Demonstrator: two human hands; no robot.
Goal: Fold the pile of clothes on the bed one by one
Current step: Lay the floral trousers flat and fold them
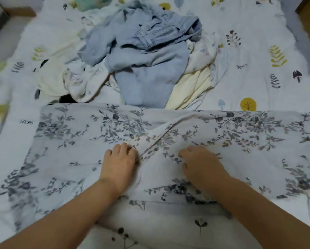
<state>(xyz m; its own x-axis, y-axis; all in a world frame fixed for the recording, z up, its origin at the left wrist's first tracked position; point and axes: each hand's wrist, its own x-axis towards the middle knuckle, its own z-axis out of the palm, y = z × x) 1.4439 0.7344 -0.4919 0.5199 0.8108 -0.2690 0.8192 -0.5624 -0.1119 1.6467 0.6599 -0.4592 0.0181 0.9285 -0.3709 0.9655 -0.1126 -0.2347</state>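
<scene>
A floral garment (pixel 168 141) — pale cloth printed with grey-blue leafy sprigs — lies spread across the near part of the bed (pixel 258 42), running from the left of the view out past the right edge. Its far edge is straight and lies just short of the pile of clothes (pixel 143 56). A diagonal seam or fold line crosses the middle of the garment, between the two hands.

The left hand (pixel 119 161) rests knuckles-up on the cloth just left of that line. Its fingers are curled down into the fabric, which is bunched and shadowed at the fingertips; it appears to be gripping the cloth. The right hand (pixel 201 163) lies on the cloth just right of the line, fingers bent, with the fabric puckered at its fingertips — it appears to be pinching the garment as well. Both forearms are bare and reach in from the near edge.

The pile sits at the centre of the bed, beyond the garment. On top is a light blue denim piece (pixel 161 31), over a blue knitted top (pixel 147 78). Cream cloth (pixel 190 87) shows at the right of the heap and white cloth (pixel 78 85) at the left. The bedsheet is white with printed leaves and mushrooms.
</scene>
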